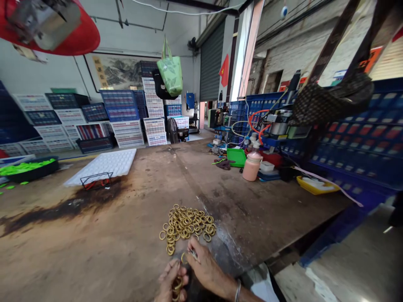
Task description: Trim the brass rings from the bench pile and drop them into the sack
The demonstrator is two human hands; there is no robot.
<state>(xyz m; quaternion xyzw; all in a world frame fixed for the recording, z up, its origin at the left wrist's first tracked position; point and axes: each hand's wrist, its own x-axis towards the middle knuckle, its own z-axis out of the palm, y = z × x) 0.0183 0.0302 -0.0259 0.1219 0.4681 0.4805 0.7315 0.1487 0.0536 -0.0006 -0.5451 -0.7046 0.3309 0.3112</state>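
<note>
My left hand (168,279) curls around several round gold-coloured rings (177,285). My right hand (206,264), just beside it, pinches small silvery piece (194,254), too small to identify. Single gold-coloured ring (184,257) sits between hands; which grips it, cannot tell. Loose heap of gold-coloured rings (189,222) lies just beyond, on stained brown tabletop (135,243). Pale pink bottle (251,167) stands farther off, near bright green tray (236,157).

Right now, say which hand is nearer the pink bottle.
Right. The right hand is left of the pink bottle, nearer the camera; the left hand is further left, farther away.
</note>
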